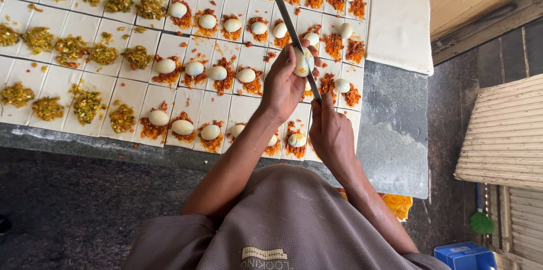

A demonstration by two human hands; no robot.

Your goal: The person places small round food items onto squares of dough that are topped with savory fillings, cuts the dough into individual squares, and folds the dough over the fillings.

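L hand (281, 86) holds a boiled egg (302, 61) just right of frame centre, above the tabletop (390, 134); grip closed round it, fingers curled, thumb on top. R hand (330, 131) at approx 5 o'clock from the egg, grip shut on the handle of a long knife (289, 24). Blade runs up toward 11 o'clock, passing across the egg & touching it; tip ends over the top rows. Below both hands: pastry squares (127, 91) laid edge to edge in rows. Squares at 9–10 o'clock carry green-yellow filling (86, 106); those from centre out to 2 o'clock carry orange filling (334, 45), most w/ an egg half (182, 127) on or beside it. Plain dough sheet (399, 21) at 2 o'clock, touching the last column. Blue box (465, 256) at 5 o'clock on the floor, w/ a green brush (481, 222) just above it.
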